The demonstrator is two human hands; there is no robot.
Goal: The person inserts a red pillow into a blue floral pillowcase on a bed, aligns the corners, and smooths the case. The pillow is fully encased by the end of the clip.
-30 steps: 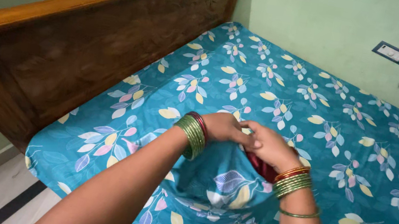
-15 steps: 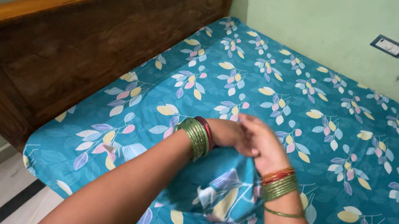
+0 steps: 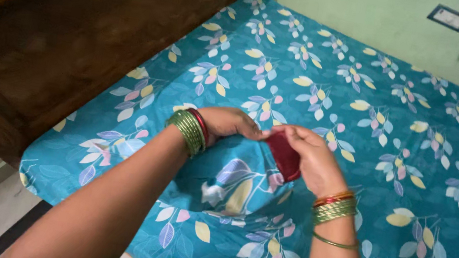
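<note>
Two hands, left hand [image 3: 229, 124] and right hand [image 3: 312, 159], pinched one dark red cloth piece [image 3: 285, 154] between them; one floral bedsheet [image 3: 377, 128] lay beneath, one wall switch plate [image 3: 448, 17] beyond, probably single.

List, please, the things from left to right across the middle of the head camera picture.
Wooden headboard → left hand with green bangles → dark red cloth piece → right hand → bare floral bedsheet.
</note>
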